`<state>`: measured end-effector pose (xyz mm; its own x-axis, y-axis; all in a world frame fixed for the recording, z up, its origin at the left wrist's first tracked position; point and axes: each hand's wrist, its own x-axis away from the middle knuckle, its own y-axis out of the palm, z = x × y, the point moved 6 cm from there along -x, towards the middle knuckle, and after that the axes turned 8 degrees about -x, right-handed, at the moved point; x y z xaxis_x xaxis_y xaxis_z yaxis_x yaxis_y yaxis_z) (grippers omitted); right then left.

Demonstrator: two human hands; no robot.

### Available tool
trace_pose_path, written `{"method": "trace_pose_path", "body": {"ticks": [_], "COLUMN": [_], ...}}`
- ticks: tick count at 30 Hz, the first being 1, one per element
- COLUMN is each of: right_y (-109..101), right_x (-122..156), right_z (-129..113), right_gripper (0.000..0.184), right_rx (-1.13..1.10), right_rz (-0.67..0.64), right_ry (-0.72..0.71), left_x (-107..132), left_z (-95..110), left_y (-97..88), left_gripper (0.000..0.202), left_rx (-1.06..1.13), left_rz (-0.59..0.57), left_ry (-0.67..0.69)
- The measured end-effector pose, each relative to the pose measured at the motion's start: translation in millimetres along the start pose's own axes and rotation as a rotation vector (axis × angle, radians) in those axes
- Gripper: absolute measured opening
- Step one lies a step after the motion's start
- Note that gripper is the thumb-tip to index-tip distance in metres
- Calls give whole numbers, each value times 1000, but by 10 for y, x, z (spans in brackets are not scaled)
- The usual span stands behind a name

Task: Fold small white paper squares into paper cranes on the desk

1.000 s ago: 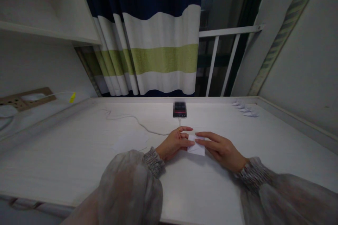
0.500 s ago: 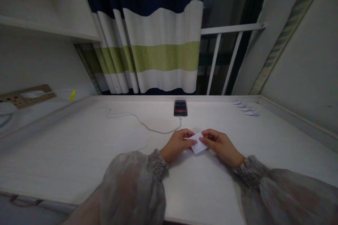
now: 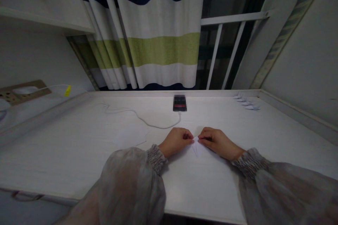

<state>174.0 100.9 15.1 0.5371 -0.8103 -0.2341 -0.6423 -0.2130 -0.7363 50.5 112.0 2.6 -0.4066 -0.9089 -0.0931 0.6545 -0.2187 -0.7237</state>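
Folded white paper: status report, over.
Left hand and right hand both pinching folded white paper. Paper tapers downward in view. White cable beyond, not touching paper.

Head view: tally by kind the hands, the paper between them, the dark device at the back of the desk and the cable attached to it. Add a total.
Hands: 2 (left hand, right hand)
Folded paper: 1
Dark device: 1
Cable: 1
Total: 5
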Motion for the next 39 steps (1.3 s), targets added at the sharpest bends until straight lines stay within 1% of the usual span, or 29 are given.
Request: {"method": "trace_pose_path", "body": {"ticks": [3, 7, 12, 15, 19, 22, 24, 27, 32, 36, 39], "right_y": [14, 31, 51, 49, 54, 61, 59, 61, 66, 75, 77], "right_x": [0, 5, 35, 67, 113, 145, 155, 157, 150, 140, 140], "right_z": [-71, -114, -173, -226, -277, -300, -299, -281, -260, -278, -264], "right_gripper": [18, 19, 18, 20, 25, 28, 28, 28, 24, 23, 23], "right_rx": [100, 156, 177, 192, 203, 242, 264, 259, 213, 194, 176], "right_rz": [-6, -14, -63, -79, -107, -135, -150, -184, -209, -204, -178], "right_ry": [-94, -154, -240, -319, -413, -460, -454, -405, -323, -296, -271], "left_x": [0, 21, 90, 135, 186, 225, 247, 263, 249, 250, 274], "left_z": [11, 76, 224, 259, 271, 289, 299, 303, 288, 307, 341], "left_y": [-14, -36, -57, -40, -30, -56, -72, -78, -35, 13, 32], "left_gripper": [11, 12, 15, 17, 18, 19, 18, 16, 23, 21, 25], "left_rx": [-26, -111, -370, -458, -509, -556, -583, -603, -636, -684, -677], "left_rz": [-8, -53, -67, -93, -150, -164, -172, -185, -157, -120, -145], "left_ry": [21, 91, 313, 402, 447, 460, 460, 444, 406, 423, 459]}}
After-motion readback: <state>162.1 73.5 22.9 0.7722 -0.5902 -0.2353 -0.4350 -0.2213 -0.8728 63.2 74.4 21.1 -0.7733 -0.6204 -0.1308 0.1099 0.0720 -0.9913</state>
